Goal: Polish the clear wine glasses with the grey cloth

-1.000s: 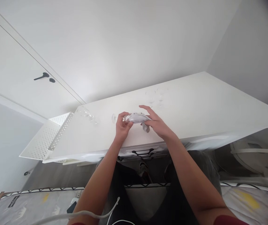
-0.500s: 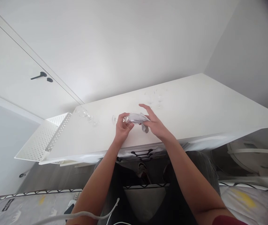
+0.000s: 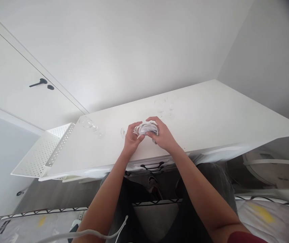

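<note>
Above the white table [image 3: 210,111], a wine glass [image 3: 134,130] sideways — foot leftward — both hands' fingers [image 3: 151,120] clamped round it.

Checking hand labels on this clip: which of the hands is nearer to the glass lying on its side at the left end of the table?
Left. The left hand is closer to that glass; the right hand is farther right.

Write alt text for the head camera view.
Two bare hands meet over a white table: the left hand holds a clear stemmed glass on its side while the right hand presses a grey cloth around its bowl. More clear glasses stand behind.
</note>
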Tool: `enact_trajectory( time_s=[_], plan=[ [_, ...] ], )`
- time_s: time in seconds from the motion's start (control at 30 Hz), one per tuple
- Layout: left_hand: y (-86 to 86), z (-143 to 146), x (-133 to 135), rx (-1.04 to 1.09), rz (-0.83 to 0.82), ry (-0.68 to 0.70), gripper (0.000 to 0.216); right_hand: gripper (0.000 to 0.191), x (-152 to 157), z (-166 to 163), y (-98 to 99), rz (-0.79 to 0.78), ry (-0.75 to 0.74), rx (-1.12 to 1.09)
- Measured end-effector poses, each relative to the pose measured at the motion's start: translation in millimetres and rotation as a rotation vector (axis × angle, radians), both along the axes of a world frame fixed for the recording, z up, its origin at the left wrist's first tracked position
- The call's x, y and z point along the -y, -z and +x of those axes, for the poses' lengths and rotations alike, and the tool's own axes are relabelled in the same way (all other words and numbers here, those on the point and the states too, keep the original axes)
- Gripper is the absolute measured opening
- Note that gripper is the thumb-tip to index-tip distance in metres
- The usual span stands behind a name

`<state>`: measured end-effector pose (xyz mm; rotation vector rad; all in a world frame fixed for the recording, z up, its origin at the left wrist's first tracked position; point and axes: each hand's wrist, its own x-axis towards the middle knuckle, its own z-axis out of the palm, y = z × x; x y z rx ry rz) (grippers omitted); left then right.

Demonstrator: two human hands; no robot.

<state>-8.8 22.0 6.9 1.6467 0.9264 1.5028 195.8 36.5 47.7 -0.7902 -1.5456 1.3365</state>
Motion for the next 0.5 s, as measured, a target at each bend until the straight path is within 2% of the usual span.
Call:
enact_trajectory(
  time_s=[0.23,0.3,0.37,0.43,0.5],
  plan=[
    [2.7,-5,1,-0.062,-0.059,0.036,0.061,0.032,4,-10,0.1,0.084,0.35,-0.031],
    [6.9,-9,-1,-0.033,-0.043,0.012,0.051,0.027,5,-7,-2.1,0.086,0.458,-0.035],
    [9.9,-12,-3,0.005,-0.021,-0.075,0.03,0.028,5,-1,-5.4,0.101,0.534,-0.027],
    [10.2,-14,-4,0.053,-0.013,-0.2,0.019,0.032,4,8,-9.7,0.128,0.511,0.001],
    [7.8,-13,-5,0.127,-0.045,-0.259,0.022,0.032,2,16,-13.8,0.165,0.414,0.057]
  ],
)
